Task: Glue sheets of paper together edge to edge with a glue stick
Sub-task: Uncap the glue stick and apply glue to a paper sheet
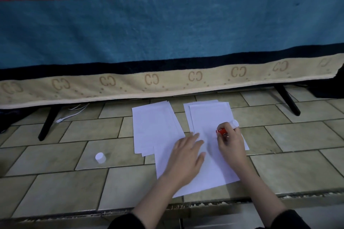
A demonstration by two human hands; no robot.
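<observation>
The left hand (187, 156) presses flat, pinning the near white paper sheet (195, 176) while the right hand (229, 142) grips the red glue stick (221, 131).

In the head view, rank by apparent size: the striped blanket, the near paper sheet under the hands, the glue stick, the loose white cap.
1. striped blanket, by far the largest
2. near paper sheet
3. glue stick and loose white cap: unsure, since the right hand hides most of the stick.
</observation>
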